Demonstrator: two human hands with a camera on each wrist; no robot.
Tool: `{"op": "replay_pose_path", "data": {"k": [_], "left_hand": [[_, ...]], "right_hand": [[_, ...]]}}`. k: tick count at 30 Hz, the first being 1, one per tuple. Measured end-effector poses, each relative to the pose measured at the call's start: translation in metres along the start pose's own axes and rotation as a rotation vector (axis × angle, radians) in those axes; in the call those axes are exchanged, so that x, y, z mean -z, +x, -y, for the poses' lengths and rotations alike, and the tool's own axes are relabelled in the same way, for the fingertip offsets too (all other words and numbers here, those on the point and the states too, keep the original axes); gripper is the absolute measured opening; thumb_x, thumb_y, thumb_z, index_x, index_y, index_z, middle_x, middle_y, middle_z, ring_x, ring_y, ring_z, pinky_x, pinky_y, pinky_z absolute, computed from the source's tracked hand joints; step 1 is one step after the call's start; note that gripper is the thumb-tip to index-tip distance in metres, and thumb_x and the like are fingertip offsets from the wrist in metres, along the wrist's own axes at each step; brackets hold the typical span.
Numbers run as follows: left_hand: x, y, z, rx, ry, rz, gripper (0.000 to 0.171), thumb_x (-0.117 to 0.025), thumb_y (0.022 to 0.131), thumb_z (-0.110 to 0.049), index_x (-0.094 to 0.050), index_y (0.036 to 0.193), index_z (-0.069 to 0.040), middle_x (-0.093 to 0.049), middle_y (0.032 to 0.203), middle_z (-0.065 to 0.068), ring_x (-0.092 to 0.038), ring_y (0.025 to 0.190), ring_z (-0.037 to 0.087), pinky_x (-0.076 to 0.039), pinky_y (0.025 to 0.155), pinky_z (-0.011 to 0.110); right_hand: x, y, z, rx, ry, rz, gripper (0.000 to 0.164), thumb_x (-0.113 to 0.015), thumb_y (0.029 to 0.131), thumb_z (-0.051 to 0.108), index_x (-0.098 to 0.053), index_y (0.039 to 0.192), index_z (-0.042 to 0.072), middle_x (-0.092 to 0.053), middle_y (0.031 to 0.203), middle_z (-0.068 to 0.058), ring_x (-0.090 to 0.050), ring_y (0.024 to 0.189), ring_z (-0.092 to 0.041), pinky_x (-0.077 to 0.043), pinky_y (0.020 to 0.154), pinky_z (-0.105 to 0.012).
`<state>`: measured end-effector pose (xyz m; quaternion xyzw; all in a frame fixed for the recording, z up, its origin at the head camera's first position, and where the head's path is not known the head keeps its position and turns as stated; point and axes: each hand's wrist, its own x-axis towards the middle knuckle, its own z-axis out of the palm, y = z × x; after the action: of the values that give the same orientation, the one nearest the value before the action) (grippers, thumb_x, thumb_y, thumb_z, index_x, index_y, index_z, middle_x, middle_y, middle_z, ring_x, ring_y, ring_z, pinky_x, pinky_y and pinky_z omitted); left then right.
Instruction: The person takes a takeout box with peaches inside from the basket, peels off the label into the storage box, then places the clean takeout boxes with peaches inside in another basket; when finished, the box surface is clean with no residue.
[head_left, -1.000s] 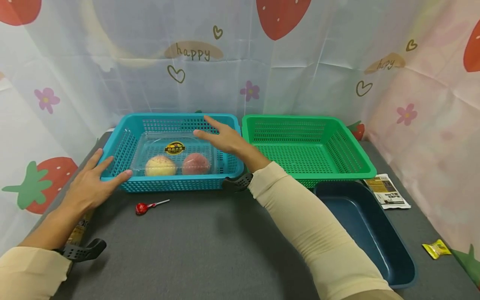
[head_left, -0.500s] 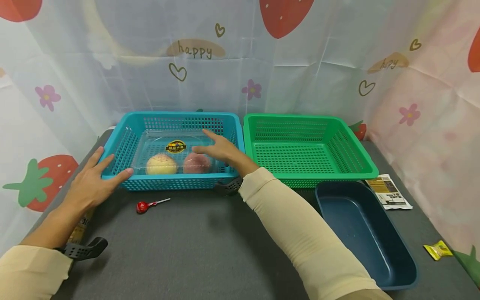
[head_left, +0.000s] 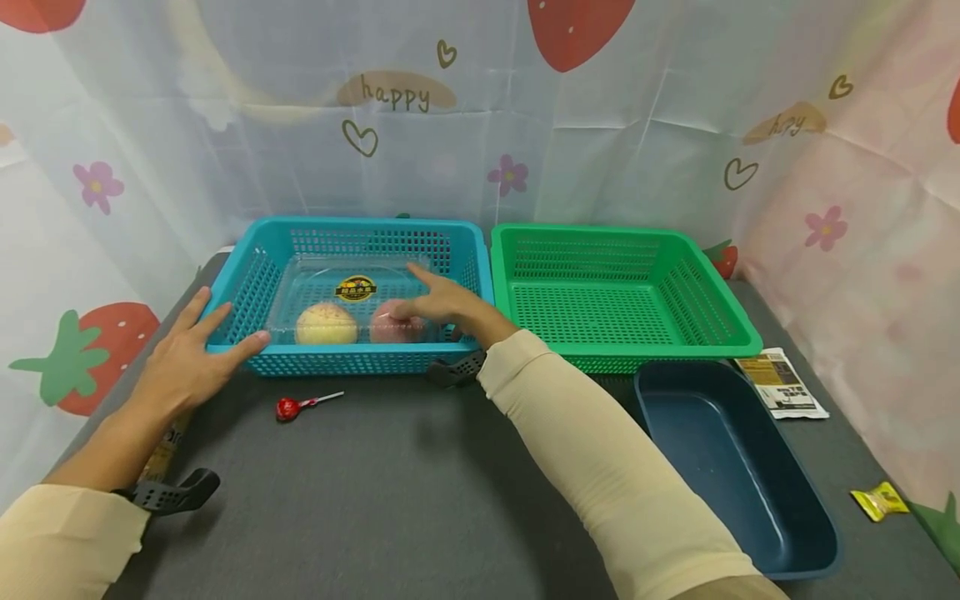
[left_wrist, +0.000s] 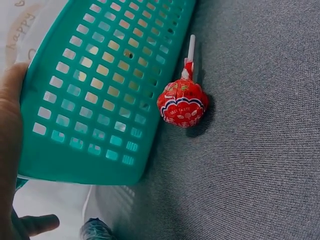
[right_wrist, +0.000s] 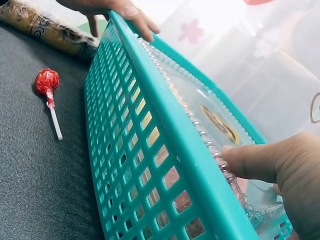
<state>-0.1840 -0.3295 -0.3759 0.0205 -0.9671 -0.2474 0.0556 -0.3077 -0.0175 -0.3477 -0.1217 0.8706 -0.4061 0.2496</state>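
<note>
In the head view, a clear plastic box point(head_left: 307, 279) with a round label lies in the blue basket point(head_left: 360, 363). Through its lid show a yellow ball-like thing point(head_left: 326, 323) and a pink one point(head_left: 390, 327). My right hand point(head_left: 448, 304) is over the box's right end, its index finger stretched out; the right wrist view has the thumb point(right_wrist: 252, 162) touching the box's beaded edge. My left hand point(head_left: 183, 362) rests at the basket's front left corner, fingers spread, thumb by the rim. A red-wrapped lollipop point(head_left: 287, 408) lies in front of the basket.
A green basket point(head_left: 622, 350) stands right of the blue one. Before it is a dark blue tub point(head_left: 750, 467), with a white-and-brown packet point(head_left: 783, 387) and a yellow wrapped sweet point(head_left: 879, 501) to the right. A printed package point(right_wrist: 50, 30) lies near the left forearm.
My right hand has come down and slightly toward me onto the clear box's right end, over the pink ball. The left hand has stayed at the basket's corner.
</note>
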Motion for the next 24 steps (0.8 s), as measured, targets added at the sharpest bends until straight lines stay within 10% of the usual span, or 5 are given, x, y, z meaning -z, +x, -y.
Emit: {"op": "replay_pose_path", "data": {"k": [20,24], "left_hand": [[0.002,0.002,-0.001,0.002,-0.002,0.005,0.088,-0.048,0.093,-0.059,-0.019,0.152,0.0,0.006,0.159,0.018,-0.01,0.133,0.059,-0.02,0.091,0.079],[0.002,0.001,0.001,0.007,0.004,0.017,0.088,-0.046,0.094,-0.059,-0.018,0.152,0.0,0.007,0.159,0.018,-0.01,0.133,0.06,-0.019,0.09,0.079]], "right_hand": [[0.007,-0.012,0.003,0.147,0.386,0.004,0.091,-0.069,0.087,0.004,-0.019,0.152,0.045,-0.005,0.159,0.009,-0.027,0.137,-0.039,-0.053,0.072,-0.057],[0.007,-0.017,0.005,0.175,0.461,-0.021,0.09,-0.068,0.085,0.0,-0.025,0.149,0.047,-0.007,0.159,0.008,-0.05,0.118,-0.034,-0.056,0.064,-0.05]]}}
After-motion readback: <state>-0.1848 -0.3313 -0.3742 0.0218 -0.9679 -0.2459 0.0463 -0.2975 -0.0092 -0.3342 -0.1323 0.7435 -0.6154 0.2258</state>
